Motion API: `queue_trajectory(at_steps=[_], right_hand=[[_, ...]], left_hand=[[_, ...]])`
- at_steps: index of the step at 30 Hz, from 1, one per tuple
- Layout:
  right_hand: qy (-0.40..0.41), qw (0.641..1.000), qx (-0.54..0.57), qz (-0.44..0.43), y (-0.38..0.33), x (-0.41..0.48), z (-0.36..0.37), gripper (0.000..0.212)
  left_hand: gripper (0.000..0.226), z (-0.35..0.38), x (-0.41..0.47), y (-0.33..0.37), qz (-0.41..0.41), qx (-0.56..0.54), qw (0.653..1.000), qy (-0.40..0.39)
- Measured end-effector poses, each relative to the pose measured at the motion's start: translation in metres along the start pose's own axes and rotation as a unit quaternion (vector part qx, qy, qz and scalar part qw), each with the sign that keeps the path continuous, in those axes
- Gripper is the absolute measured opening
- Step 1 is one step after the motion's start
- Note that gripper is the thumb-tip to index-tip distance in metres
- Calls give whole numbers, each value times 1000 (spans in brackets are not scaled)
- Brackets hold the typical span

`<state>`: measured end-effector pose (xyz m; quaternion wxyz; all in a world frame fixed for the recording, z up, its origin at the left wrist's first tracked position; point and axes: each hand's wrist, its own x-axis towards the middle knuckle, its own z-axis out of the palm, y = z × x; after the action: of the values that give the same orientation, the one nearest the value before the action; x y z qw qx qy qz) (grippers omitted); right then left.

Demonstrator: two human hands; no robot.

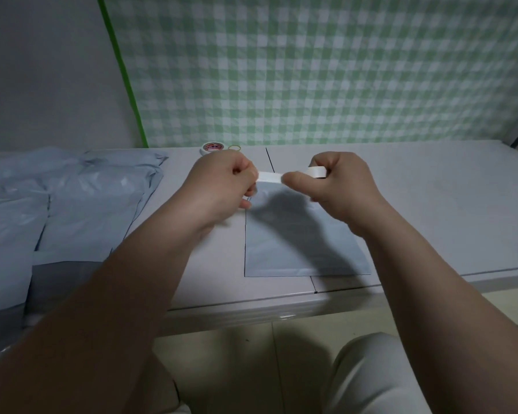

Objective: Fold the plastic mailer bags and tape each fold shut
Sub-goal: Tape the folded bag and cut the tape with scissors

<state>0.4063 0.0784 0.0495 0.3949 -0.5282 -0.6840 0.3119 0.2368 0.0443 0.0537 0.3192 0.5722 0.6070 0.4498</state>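
Observation:
A pale blue mailer bag [299, 246] lies flat on the white table [416, 204], under both my hands. My right hand [338, 189] grips a small roll of white tape [317, 172]. A short strip of tape [269, 177] runs from the roll to my left hand [222, 189], which pinches its free end. Both hands hover a little above the bag's far end.
A heap of pale blue mailer bags [72, 201] covers the table's left part. Another tape roll with a red label [211, 147] and a thin yellowish ring [234, 148] sit at the back edge. A green checked cloth [311, 70] hangs behind.

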Motion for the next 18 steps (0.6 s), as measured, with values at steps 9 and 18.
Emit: queue_trajectory(at_steps=[9,18], right_hand=[[-56,961,225,154,21,1,24,24],[-30,988,117,101,32,5,42,22]], left_hand=[[19,3,14,-30,-163,-128,975,-76],[16,5,31,-53,-93,159,979,-87]])
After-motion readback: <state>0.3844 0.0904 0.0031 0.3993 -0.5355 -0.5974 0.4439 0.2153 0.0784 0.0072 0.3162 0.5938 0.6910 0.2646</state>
